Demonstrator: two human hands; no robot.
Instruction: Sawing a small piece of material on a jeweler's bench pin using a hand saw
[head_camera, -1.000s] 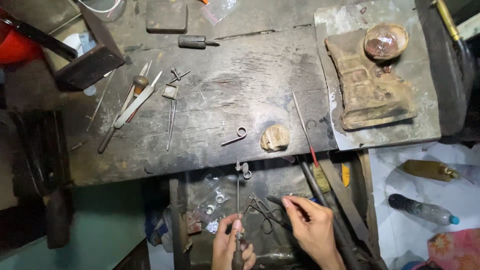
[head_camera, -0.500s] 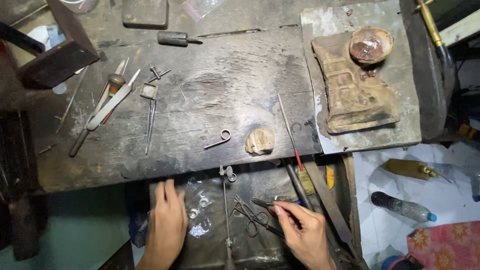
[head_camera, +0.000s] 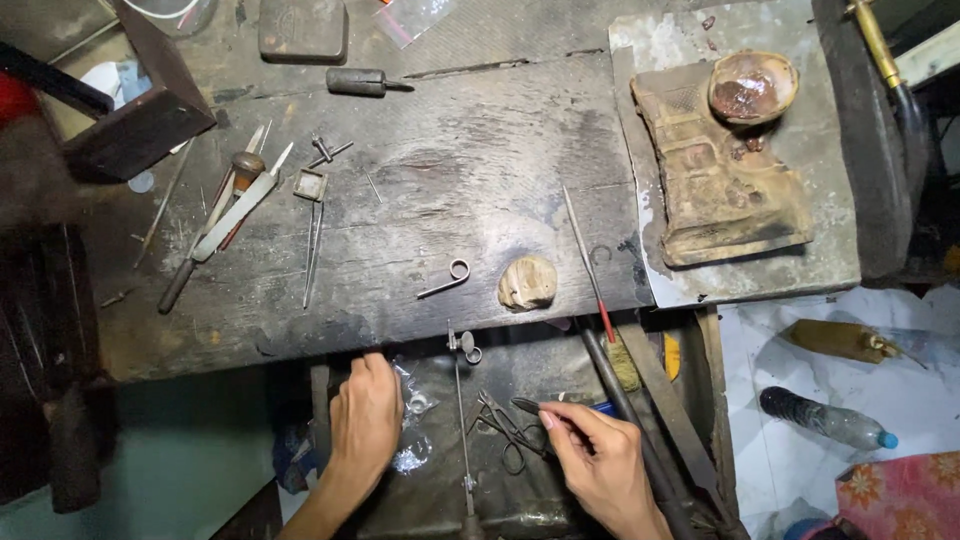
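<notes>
Above the hands: dark grey scarred wooden workbench (head_camera: 400, 220), tan rounded lump (head_camera: 527, 281), red-handled thin needle file (head_camera: 590, 268), rust-brown rectangular block (head_camera: 725, 180).

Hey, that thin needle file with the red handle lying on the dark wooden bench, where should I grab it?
Probably grip the thin needle file with the red handle at its red end, which overhangs the dark wooden bench's front edge. Come from the near side, above the drawer, with the right hand: fingers can close around that overhanging end, while the blade lies flat.
</notes>
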